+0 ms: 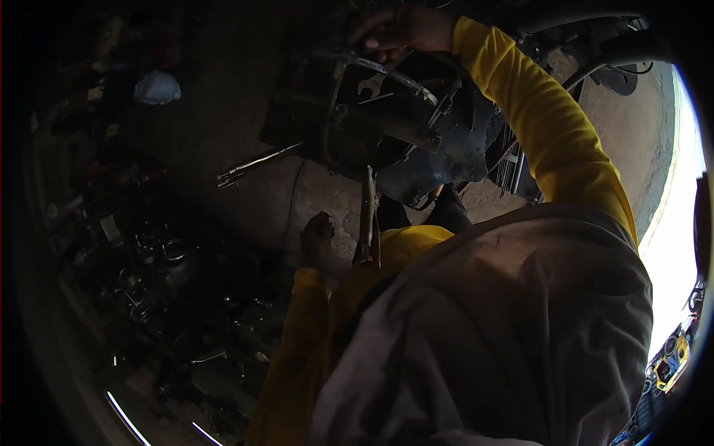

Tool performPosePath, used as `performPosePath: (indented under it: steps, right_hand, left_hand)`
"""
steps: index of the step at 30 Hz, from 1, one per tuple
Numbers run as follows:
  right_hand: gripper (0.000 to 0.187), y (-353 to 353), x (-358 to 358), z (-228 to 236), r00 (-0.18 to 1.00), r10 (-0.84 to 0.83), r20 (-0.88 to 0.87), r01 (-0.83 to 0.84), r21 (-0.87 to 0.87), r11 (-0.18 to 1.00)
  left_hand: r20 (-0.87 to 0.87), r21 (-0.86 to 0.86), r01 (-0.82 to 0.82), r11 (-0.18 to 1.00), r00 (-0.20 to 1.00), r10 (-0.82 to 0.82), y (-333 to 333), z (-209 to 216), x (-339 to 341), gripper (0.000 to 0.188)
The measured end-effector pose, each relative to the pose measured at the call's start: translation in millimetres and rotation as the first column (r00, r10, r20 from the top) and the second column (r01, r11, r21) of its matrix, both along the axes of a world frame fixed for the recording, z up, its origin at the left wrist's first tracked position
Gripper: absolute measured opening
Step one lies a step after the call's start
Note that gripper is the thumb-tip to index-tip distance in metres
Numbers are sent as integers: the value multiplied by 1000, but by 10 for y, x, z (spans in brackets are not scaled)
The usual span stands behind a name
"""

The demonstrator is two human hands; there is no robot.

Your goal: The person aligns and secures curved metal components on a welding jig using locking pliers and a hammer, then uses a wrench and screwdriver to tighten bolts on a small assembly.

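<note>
At the top centre my right hand (407,31) reaches over a dark metal workpiece (446,160). Its index finger points left and its other fingers are curled. An open-end wrench (370,87) runs from under these fingers, its jaw by a curved metal bar (405,80); the grip itself is mostly in shadow. Lower down, my left hand (317,232) is held with curled fingers, apart from the workpiece; what it holds, if anything, is too dark to see. Right of it, locking pliers (367,208) stick out from the workpiece's near edge. Another long plier-like tool (256,164) juts out on the left.
Dark metal parts and tools (175,253) crowd the lower left. A white bundle (158,88) lies at the upper left. Metal rods (509,167) stand beside the workpiece under my right arm. A black cable (291,197) hangs over the concrete floor (335,193).
</note>
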State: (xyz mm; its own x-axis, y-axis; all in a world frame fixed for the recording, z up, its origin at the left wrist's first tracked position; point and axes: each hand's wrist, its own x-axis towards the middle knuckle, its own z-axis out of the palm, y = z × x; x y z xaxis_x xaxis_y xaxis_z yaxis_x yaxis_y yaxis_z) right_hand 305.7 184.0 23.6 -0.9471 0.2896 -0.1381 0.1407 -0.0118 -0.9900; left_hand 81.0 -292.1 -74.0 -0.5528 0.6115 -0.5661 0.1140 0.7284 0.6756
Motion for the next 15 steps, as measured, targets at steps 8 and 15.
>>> performPosePath:
  steps: [8,15]
  right_hand:
    - [38,-404,-417,121,922,332,198,-385,423,820]
    - [30,-546,-574,-81,918,392,-57,-326,452,830]
  left_hand:
    - [-460,-285,574,767,621,-635,-1458,-6,506,20]
    - [-13,-296,-89,951,996,89,-1137,-188,877,28]
